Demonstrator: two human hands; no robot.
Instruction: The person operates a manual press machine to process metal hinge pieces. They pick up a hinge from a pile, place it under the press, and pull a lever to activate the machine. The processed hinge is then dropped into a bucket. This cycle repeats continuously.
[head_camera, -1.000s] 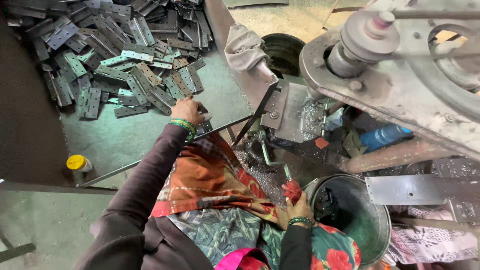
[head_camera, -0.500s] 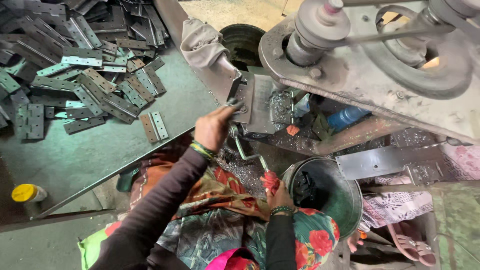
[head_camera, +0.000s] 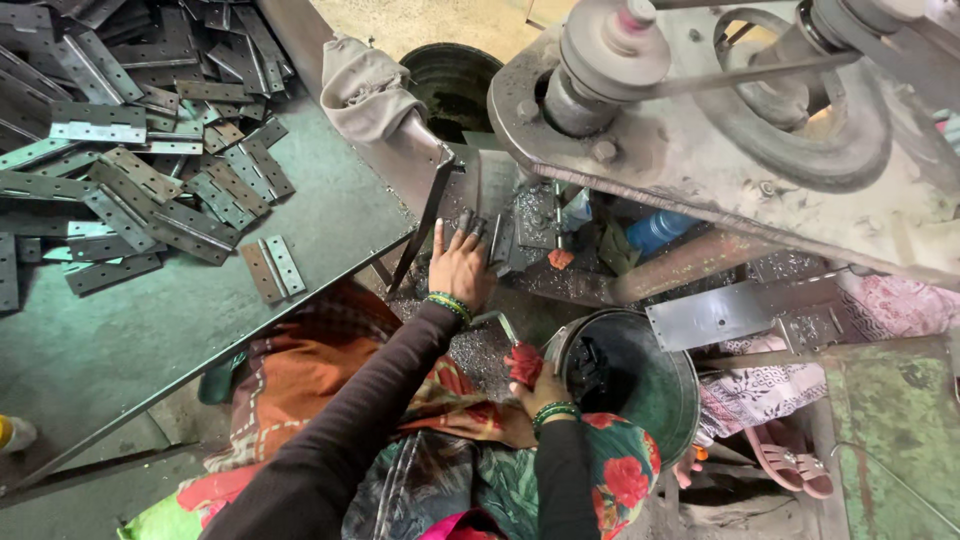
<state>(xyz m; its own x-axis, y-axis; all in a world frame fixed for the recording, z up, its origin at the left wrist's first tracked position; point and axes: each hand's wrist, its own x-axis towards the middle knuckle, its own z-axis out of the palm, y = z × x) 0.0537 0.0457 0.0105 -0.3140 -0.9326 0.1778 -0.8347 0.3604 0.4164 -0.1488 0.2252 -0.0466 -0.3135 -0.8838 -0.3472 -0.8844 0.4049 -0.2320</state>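
From my seat I see my left hand at the centre of the frame, fingers spread and pressed against a dark metal piece on the bed of the press machine; I cannot tell whether it grips it. My right hand, lower centre, is clamped around a red-wrapped handle just beside the rim of a round metal bucket. Metal shavings lie between the two hands. In the upper left of the frame, a heap of flat hinge plates covers the green counter, with one hinge lying apart near its edge. A grey cloth hangs over a bar at top centre.
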